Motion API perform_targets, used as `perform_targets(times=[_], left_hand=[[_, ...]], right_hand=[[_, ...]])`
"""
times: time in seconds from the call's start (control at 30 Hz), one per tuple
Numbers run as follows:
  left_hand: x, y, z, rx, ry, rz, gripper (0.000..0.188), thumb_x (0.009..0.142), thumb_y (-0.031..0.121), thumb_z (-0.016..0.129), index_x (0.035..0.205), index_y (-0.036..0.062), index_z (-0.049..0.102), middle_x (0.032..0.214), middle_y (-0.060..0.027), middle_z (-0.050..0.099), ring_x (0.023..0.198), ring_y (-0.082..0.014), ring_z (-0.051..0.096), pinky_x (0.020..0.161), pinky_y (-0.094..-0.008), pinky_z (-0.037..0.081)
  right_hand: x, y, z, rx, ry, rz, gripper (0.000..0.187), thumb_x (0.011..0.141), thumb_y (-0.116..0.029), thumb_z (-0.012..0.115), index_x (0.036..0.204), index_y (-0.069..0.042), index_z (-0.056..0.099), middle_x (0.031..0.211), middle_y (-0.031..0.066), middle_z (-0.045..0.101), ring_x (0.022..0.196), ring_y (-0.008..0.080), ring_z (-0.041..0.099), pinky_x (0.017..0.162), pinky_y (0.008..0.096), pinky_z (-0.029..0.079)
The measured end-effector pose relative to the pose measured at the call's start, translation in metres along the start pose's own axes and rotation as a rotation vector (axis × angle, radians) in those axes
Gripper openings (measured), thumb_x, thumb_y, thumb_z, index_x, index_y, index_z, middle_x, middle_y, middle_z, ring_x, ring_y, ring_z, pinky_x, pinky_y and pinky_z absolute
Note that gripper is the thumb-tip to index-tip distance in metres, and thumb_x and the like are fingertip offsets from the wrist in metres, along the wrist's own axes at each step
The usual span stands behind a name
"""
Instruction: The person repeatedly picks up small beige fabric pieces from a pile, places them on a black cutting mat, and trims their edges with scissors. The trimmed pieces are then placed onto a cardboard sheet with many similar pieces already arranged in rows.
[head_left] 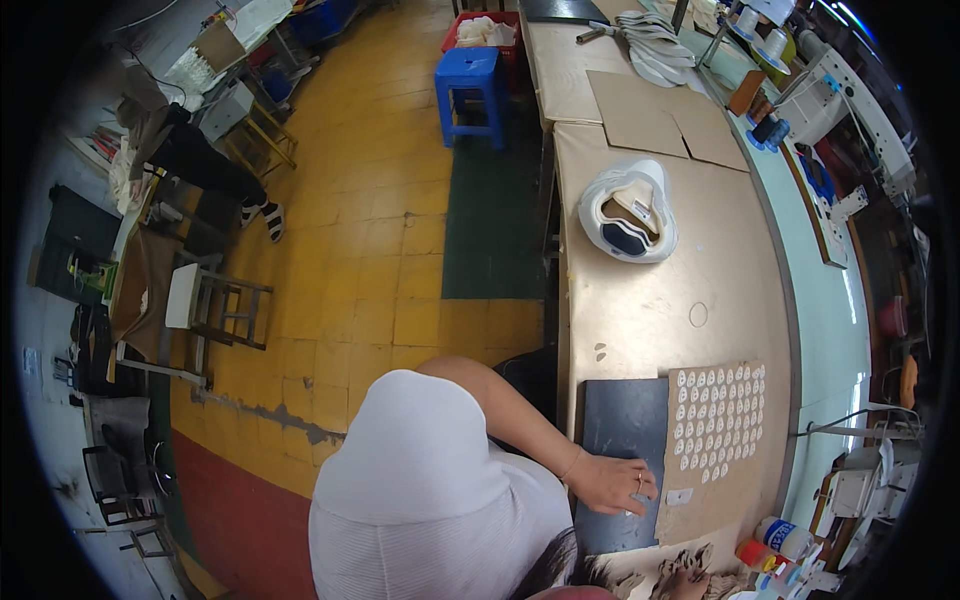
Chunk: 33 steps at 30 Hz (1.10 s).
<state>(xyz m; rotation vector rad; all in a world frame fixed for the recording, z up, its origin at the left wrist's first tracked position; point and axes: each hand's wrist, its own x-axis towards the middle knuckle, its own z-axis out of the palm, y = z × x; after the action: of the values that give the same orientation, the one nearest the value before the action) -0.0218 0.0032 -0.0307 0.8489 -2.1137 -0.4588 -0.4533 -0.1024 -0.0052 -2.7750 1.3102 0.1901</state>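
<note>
My left hand (612,485), with a ring on one finger, rests on a dark grey board (622,415) at the table's near end. Its fingers are bent down and drawn together around small white bits too tiny to name. Beside the board lies a brown cardboard sheet (715,490) bearing rows of small white rounded pieces (718,410). A small whitish rectangular piece (679,497) sits at the sheet's left edge, close to my fingertips. My right hand (688,585) shows only in part at the bottom edge, by dark-and-cream patterned fabric (620,578); its fingers are unclear.
Farther up the table (650,300) stands a rounded white hollow item (628,210) with beige and dark parts inside. Flat cardboard (655,115) lies beyond. Bottles (785,538) and sewing machines (845,110) line the right. A blue stool (470,95) and another person (190,150) are left.
</note>
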Motion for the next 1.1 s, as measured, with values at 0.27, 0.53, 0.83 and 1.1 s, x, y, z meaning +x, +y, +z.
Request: perform_targets(times=[0.27,0.53,0.83,1.1], left_hand=[[0.001,-0.001,-0.007,-0.012,-0.060,-0.011,0.045,0.082,0.018,0.073,0.125,0.0123,0.062,0.129,-0.0167,0.052,0.124,-0.0373,0.048,0.103,-0.0508,0.037],[-0.002,0.001,-0.015,-0.027,-0.117,-0.063,0.047,0.081,0.017,0.075,0.126,0.0138,0.061,0.130,-0.0132,0.051,0.126,-0.0344,0.045,0.108,-0.0501,0.035],[0.005,0.002,-0.022,-0.023,-0.056,-0.099,0.037,0.086,0.012,0.070,0.123,0.0115,0.063,0.128,-0.0128,0.054,0.122,-0.0349,0.052,0.104,-0.0483,0.041],[0.004,0.004,-0.026,-0.059,-0.011,-0.116,0.035,0.086,0.009,0.070,0.121,0.0113,0.063,0.126,-0.0115,0.054,0.122,-0.0335,0.054,0.103,-0.0471,0.043]], right_hand=[[0.008,-0.014,-0.002,0.894,-0.192,0.872,0.076,0.094,-0.035,0.070,0.157,-0.010,0.034,0.155,0.0185,0.046,0.138,0.0371,0.051,0.105,0.0607,0.048],[-0.006,-0.063,0.000,0.608,0.377,0.664,0.024,0.097,-0.012,0.066,0.112,0.007,0.065,0.101,0.0177,0.071,0.085,0.0254,0.065,0.079,0.0359,0.054],[0.001,-0.169,-0.011,1.031,0.465,0.757,0.009,0.100,-0.007,0.063,0.108,-0.003,0.063,0.086,-0.0013,0.062,0.058,0.0024,0.045,0.045,0.0197,0.032],[0.018,-0.225,-0.024,1.336,0.426,0.824,0.018,0.100,-0.019,0.068,0.108,-0.004,0.064,0.075,-0.0024,0.060,0.050,0.0022,0.043,0.044,0.0193,0.032]])
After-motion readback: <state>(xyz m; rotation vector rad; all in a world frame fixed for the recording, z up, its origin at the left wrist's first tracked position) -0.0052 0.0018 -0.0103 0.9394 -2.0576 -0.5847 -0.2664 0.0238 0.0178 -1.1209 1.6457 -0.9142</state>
